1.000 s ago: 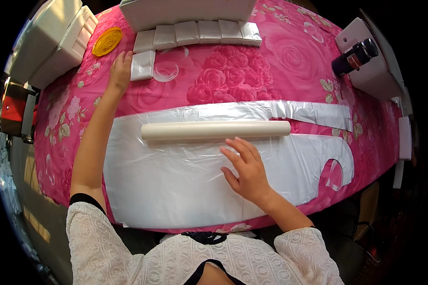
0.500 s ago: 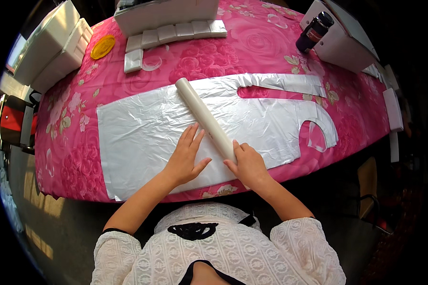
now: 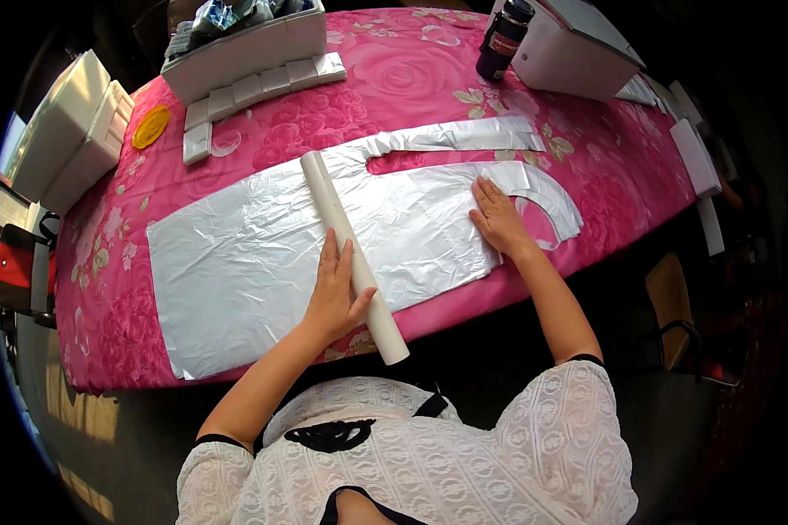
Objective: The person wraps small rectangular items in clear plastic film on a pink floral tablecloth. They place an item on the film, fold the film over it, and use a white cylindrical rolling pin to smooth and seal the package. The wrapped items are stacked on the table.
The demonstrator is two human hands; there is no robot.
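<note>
A silvery-white plastic film piece (image 3: 228, 254), shaped like a bag or apron with cut-out straps at its right end, lies flat on the table. Slanting across it is a pale tube (image 3: 328, 197), its near end jutting past the table edge. My left hand (image 3: 333, 293) rests against the tube with fingers stretched and thumb spread, lying over it rather than wrapped round it. Flat on the film beside the curved right cut-out is my right hand (image 3: 499, 219), its fingers extended and nothing in it.
A pink flowered cloth (image 3: 403, 79) covers the table. At the back stand a white foam box (image 3: 254, 52) filled with packets, a row of small white packs (image 3: 276, 80), a dark flask (image 3: 504, 39) and another white box (image 3: 573, 57). White boxes (image 3: 66, 131) and a yellow coil (image 3: 151, 128) sit left.
My right hand has left the tube's near end and moved right onto the film. The tube sits nearer to me and steeper, with my left hand now on it. The view has shifted.
</note>
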